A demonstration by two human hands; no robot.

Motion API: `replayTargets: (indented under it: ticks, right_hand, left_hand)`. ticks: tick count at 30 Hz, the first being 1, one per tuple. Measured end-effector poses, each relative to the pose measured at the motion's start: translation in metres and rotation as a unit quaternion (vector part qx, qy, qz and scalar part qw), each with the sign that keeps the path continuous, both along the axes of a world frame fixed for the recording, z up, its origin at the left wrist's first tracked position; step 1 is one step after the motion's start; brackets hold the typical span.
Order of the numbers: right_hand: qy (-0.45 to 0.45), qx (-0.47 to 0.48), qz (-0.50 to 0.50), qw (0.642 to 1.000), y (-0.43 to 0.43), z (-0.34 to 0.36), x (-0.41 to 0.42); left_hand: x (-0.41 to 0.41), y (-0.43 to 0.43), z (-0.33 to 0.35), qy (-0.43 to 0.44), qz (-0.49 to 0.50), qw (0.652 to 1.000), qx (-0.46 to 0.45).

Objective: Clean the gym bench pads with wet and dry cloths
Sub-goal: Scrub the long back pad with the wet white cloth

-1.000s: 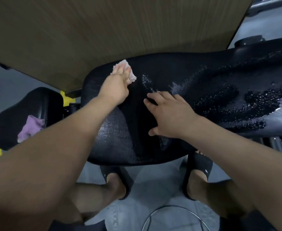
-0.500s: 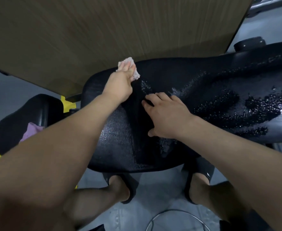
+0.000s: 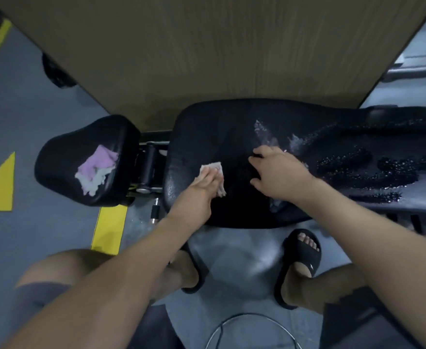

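Note:
A long black bench pad (image 3: 222, 127) lies across the middle of the view, with wet streaks and beads of water over its right half. My left hand (image 3: 204, 183) presses a small pale cloth (image 3: 217, 170) flat on the pad's left part. My right hand (image 3: 278, 172) rests spread on the pad just to the right of the cloth, holding nothing. A smaller black seat pad (image 3: 63, 157) stands to the left, and a pink and white cloth (image 3: 94, 172) lies crumpled on it.
A brown wooden panel (image 3: 207, 51) rises directly behind the bench. Grey floor with yellow markings (image 3: 110, 230) lies to the left. My feet in black slides (image 3: 301, 260) stand under the pad's near edge. A metal ring (image 3: 252, 331) sits at the bottom.
My left hand has drawn the pale cloth from the pad's far edge toward the near side. The view has pulled back and shifted, showing more floor and the seat pad. My right hand stays planted.

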State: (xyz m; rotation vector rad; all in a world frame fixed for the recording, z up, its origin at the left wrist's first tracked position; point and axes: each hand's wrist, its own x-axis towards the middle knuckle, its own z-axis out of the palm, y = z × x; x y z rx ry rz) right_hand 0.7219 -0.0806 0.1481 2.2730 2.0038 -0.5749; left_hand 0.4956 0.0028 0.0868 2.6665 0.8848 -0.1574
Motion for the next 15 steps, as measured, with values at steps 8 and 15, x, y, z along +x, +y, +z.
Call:
replayTargets:
  ticks: [8,15]
  right_hand:
    - [0.021,0.097,-0.047,0.994,-0.003,-0.003,-0.062]
    - [0.032,0.042,-0.158,0.986,0.036,-0.022,-0.092]
  left_hand:
    - [-0.061,0.012,0.004,0.039,0.12,0.992,-0.003]
    - [-0.069,-0.012,0.012,-0.097,0.249,0.961,-0.069]
